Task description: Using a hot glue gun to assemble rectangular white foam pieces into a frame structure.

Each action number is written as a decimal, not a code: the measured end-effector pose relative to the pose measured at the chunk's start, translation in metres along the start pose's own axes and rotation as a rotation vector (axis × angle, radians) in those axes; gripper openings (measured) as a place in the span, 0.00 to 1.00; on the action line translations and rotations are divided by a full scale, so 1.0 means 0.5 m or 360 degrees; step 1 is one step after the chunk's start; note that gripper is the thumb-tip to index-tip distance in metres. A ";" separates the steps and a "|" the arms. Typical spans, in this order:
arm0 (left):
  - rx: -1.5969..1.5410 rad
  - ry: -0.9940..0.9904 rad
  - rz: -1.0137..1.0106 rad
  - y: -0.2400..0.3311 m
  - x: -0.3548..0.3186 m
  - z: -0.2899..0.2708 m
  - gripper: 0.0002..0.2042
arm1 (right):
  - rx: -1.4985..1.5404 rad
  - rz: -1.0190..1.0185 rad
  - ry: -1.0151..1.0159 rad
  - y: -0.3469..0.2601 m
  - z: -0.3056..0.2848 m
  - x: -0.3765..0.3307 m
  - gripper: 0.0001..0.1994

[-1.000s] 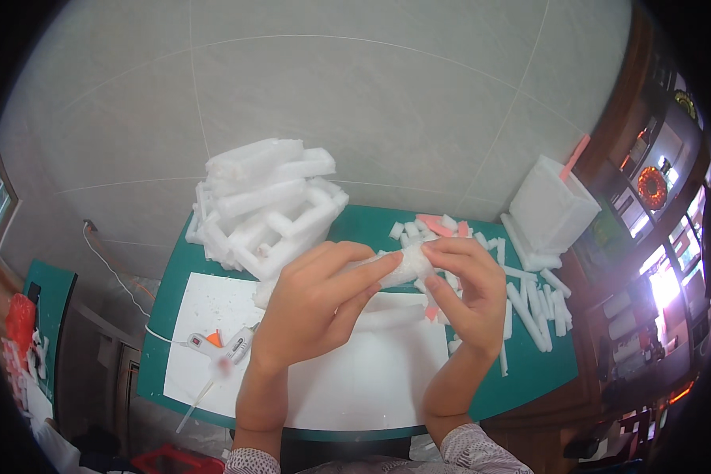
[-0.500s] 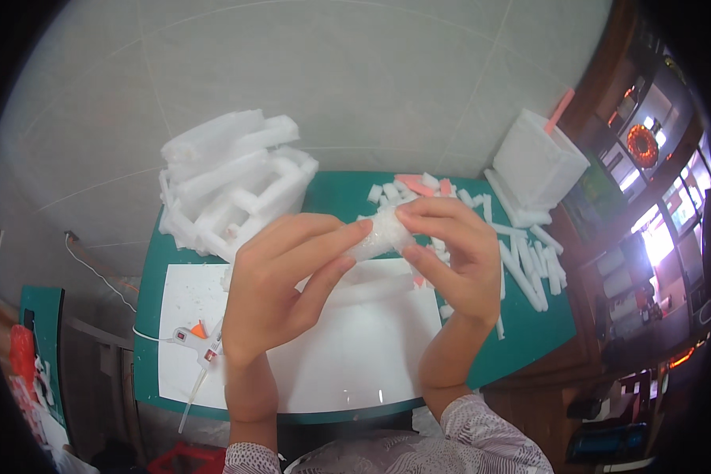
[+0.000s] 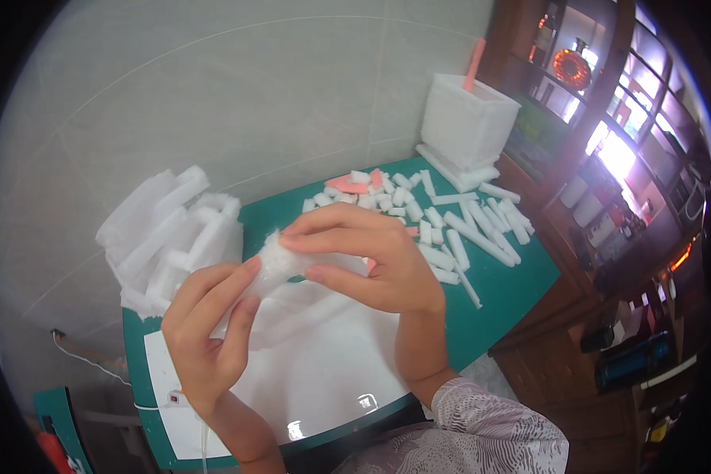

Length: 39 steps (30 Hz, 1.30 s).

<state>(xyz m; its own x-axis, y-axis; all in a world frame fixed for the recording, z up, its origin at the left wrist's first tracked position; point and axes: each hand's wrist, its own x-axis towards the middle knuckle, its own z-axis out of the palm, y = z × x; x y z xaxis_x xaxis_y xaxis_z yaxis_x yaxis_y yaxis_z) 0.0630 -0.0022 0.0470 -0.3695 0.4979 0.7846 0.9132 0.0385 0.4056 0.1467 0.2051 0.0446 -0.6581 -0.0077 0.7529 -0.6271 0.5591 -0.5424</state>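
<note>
White foam piece [image 3: 271, 267] held up near the centre of the frame, left of middle, above the green table [image 3: 529, 283] and the white sheet [image 3: 332, 371]. Its near end is pinched between thumb and fingers of the left hand [image 3: 209, 328]; its upper end is gripped likewise by the right hand [image 3: 363, 257]. Hands close together, neither spread wide. Full length of the piece cannot be told; part is covered by fingers.

Handling, as judged: very light, somewhat springy, easily dented. Surface looks rough and slightly glossy, so little slip is expected; crumbling or tearing may follow from hard squeezing. Best held by broad finger pads along the sides, with thin edges spared.

Containers: one white box [image 3: 466, 126], upper right of the frame, open at the top, set on a white base. A pink strip [image 3: 474, 65] is seen rising from its opening. Floor of the box is hidden; further contents cannot be told. Loose white strips [image 3: 482, 237] are scattered below it, right of centre; a white foam stack [image 3: 166, 237] is seen at left.
</note>
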 end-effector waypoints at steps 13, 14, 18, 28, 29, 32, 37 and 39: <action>-0.0002 -0.0047 -0.0071 -0.004 0.003 0.001 0.14 | 0.0013 -0.0014 -0.0006 0.005 0.002 0.002 0.16; 0.0006 -0.0026 -0.0044 -0.005 0.004 0.002 0.15 | 0.0005 -0.0012 -0.0011 0.004 0.003 0.003 0.16; 0.0003 -0.0052 -0.0069 -0.003 0.002 0.000 0.14 | 0.0023 -0.0001 -0.0009 0.004 0.004 0.002 0.16; 0.0012 -0.0007 -0.0012 -0.006 0.003 0.000 0.18 | 0.0032 0.0010 0.0000 0.003 0.008 0.004 0.16; 0.0014 -0.0007 -0.0021 -0.005 0.003 0.000 0.18 | 0.0028 -0.0004 0.0000 0.004 0.008 0.004 0.16; 0.0019 -0.0009 -0.0016 -0.006 0.004 0.003 0.17 | 0.0017 0.0000 -0.0002 0.006 0.006 0.003 0.16; 0.0033 -0.0016 -0.0020 -0.006 0.005 0.004 0.17 | 0.0021 -0.0013 0.0005 0.009 0.006 0.004 0.16; 0.0020 -0.0006 -0.0010 -0.007 0.005 0.004 0.17 | 0.0027 -0.0036 0.0016 0.009 0.006 0.004 0.16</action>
<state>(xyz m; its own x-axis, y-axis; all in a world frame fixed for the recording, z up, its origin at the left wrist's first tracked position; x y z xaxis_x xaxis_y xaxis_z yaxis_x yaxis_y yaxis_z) 0.0594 0.0007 0.0469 -0.3743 0.5011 0.7802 0.9130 0.0522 0.4045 0.1410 0.2049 0.0426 -0.6395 -0.0118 0.7687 -0.6489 0.5445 -0.5314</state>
